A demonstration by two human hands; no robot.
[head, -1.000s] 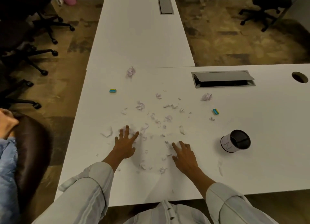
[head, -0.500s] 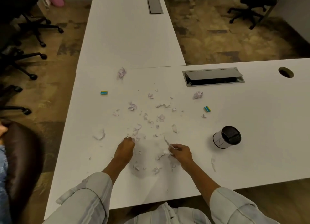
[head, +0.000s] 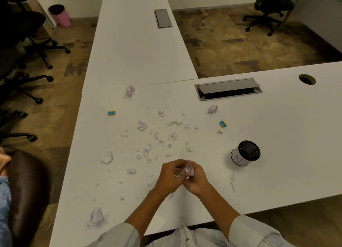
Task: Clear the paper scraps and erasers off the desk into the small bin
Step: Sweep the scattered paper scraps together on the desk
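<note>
Both hands now together, cupping gathered paper scraps

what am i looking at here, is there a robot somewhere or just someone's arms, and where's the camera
No robot here: these are a person's two bare arms, filmed by one wide-angle camera worn on their head, looking forward and down. That is why the desk seems curved.

The left hand and right hand meet in front of the person, fingers curled round a bunch of paper scraps.

On the white desk lie many more torn and crumpled bits, such as a crumpled ball near the open cable hatch. There are two small blue erasers, one to the left and one to the right. The small bin, a black mesh cup with a white paper wrap, stands to the right of the hands.

Office chairs and a pink floor bin are in the background.
</note>
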